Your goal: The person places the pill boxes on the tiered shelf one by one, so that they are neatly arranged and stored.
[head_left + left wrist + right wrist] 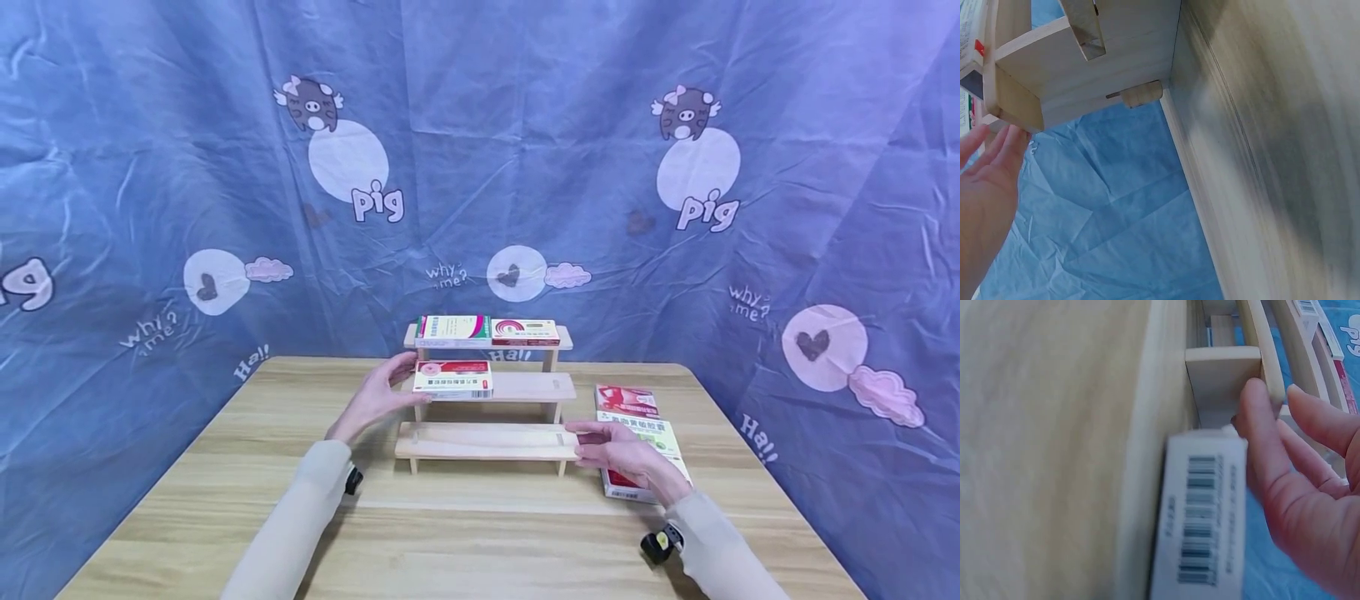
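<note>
A red and white medicine box (453, 381) lies on the left part of the wooden stand's middle shelf (531, 386). My left hand (375, 403) is at that shelf's left end, thumb near the box's lower front corner; in the left wrist view the straight fingers of my left hand (991, 181) touch the shelf end (1017, 106). With thumb and fingers, my right hand (626, 454) holds the right end of the bottom shelf (480, 442). The right wrist view shows my right hand (1310, 494) around the shelf end (1263, 356).
Two boxes, one green and white (453, 329) and one dark red and white (525, 331), lie side by side on the top shelf. Right of the stand, several boxes (628, 402) lie on the wooden table (450, 542), partly behind my right hand. A blue curtain (480, 167) hangs behind.
</note>
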`<state>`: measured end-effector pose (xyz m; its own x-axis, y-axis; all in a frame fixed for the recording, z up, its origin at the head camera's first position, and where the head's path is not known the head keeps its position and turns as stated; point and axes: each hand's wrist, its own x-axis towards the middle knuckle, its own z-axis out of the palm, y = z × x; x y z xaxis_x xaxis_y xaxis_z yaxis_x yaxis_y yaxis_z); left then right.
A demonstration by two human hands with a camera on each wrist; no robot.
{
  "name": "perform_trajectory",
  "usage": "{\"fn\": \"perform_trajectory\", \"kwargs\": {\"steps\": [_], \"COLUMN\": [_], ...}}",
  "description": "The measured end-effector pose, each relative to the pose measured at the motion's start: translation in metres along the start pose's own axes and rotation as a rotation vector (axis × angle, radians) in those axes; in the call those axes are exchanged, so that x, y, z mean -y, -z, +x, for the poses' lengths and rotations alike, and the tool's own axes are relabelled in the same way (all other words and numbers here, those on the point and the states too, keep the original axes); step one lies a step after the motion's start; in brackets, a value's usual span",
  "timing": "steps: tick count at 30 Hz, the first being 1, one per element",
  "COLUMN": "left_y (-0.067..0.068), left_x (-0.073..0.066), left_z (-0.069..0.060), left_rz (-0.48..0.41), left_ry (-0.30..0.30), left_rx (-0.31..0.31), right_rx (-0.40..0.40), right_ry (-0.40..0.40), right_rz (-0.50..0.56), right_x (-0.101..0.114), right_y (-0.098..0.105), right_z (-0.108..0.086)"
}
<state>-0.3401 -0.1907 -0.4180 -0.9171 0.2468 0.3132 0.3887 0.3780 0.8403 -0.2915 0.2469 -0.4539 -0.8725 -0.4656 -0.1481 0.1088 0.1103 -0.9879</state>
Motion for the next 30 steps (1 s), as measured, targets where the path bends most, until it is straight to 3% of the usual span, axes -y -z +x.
{"fn": "perform_trajectory", "kwargs": {"steps": [7, 12, 16, 20, 26, 30], "left_y": [0.01, 0.015, 0.018, 0.021, 0.026, 0.022], "left_x": [-0.002, -0.002, -0.001, 0.002, 0.007, 0.013], "left_z": [-0.011, -0.018, -0.026, -0.035, -0.046, -0.054], "left_rz": [0.007, 0.045, -0.007, -0.139, -0.271, -0.309], "left_ry": [-0.002, -0.017, 0.054, 0.152, 0.306, 0.365], "left_rx": [-0.072, -0.105, -0.104, -0.068, 0.022, 0.092], "right_rx": [-0.054, -0.079, -0.081, -0.113, -0.178, -0.138], "right_ry": [0.076, 0.085, 0.086, 0.079, 0.051, 0.059], "right_rz": [-0.152, -0.182, -0.218, -0.285, -0.345, -0.393], "right_x": [0.011, 0.015, 0.015, 0.014, 0.014, 0.01], "right_y": [0.014, 0.025, 0.033, 0.042, 0.055, 0.065], "right_z": [-0.01, -0.016, -0.021, -0.028, -0.039, -0.043]}}
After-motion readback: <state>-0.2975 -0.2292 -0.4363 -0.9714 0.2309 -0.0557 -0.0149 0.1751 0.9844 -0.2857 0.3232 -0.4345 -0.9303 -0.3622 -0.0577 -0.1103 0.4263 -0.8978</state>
